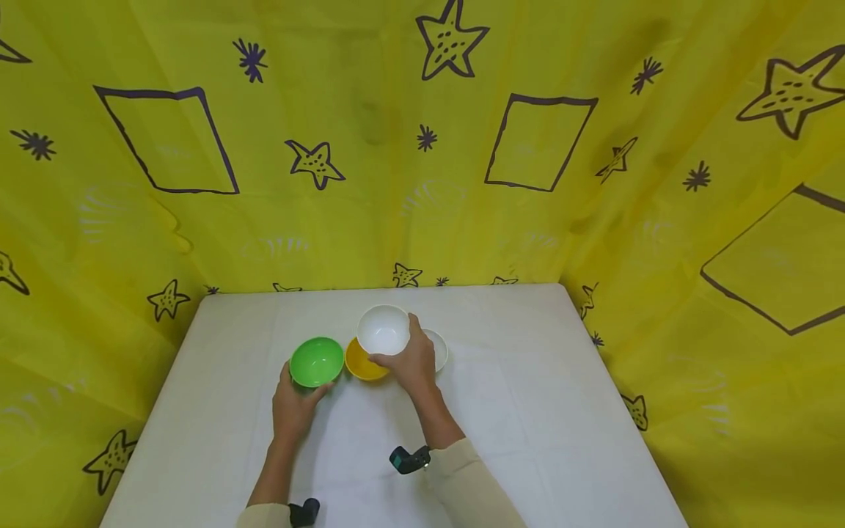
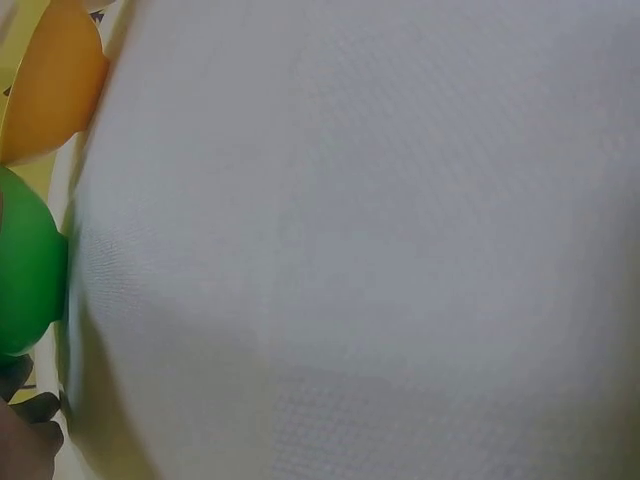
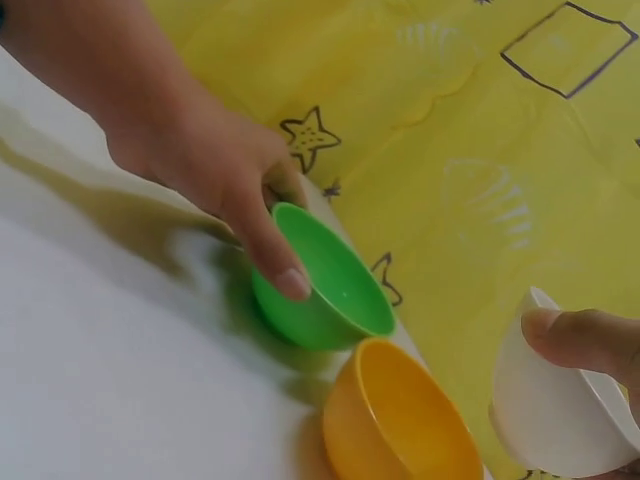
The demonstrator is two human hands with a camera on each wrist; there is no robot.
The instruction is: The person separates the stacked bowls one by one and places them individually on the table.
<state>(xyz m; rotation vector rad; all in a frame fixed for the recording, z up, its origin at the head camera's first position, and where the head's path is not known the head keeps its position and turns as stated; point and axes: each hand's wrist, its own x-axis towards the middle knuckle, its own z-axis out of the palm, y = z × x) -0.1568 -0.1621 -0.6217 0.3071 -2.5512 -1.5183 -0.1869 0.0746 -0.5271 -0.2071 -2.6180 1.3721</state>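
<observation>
White bowl (image 1: 383, 329) lifted off the table (image 1: 528, 411), tilted, pinched at the near rim by the right hand (image 1: 412, 363), thumb inside and fingers round the outer wall. Directly below and just toward the person: yellow bowl (image 1: 364, 364), upright, mouth open. Smooth, glossy, round, plastic-looking. Left of that, touching or nearly so, green bowl (image 1: 316, 361), same shape, gripped at its near wall by the left hand (image 1: 293, 407), thumb along the side. Behind the right hand, part of a second white bowl (image 1: 439, 348) on the table. Matte white tabletop; yellow star-printed cloth (image 1: 370, 183) all round.
</observation>
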